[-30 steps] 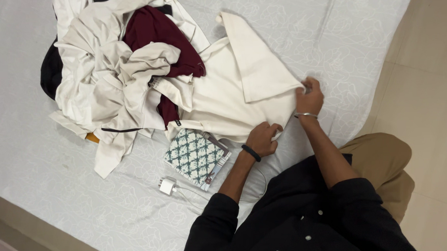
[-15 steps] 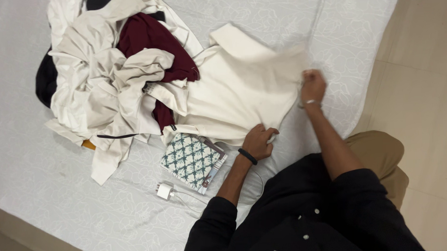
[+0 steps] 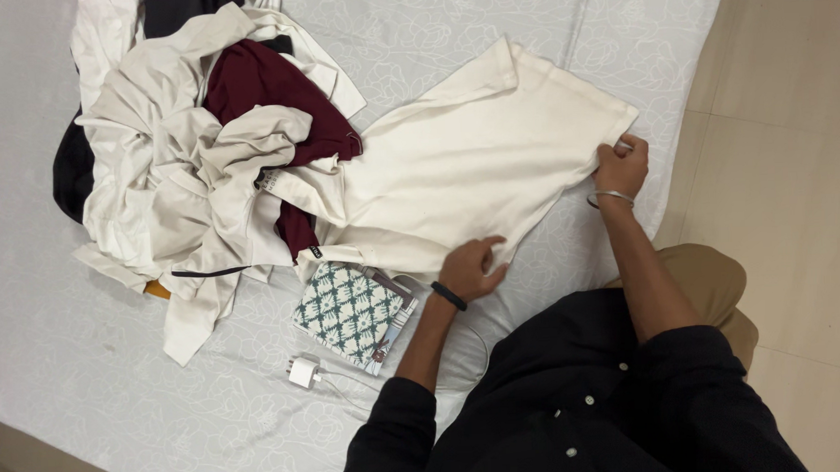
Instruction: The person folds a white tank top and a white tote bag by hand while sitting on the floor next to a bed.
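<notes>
A cream garment (image 3: 473, 164) lies spread flat across the white bedsheet (image 3: 118, 386). My right hand (image 3: 622, 167), with a metal bangle at the wrist, pinches the garment's right corner near the bed's edge. My left hand (image 3: 472, 265), with a black wristband, grips the garment's lower edge with curled fingers. The garment's left end runs under a heap of clothes (image 3: 203, 160).
The heap holds cream, maroon and black clothes at the upper left. A green-and-white patterned notebook (image 3: 350, 310) lies by my left wrist. A white charger plug (image 3: 303, 371) with its cable sits below it. Beige tiled floor (image 3: 790, 158) lies right of the bed.
My right hand has pulled the folded-over flap out to the right, so the cream garment now lies unfolded and flat. My left hand has stayed at the lower edge.
</notes>
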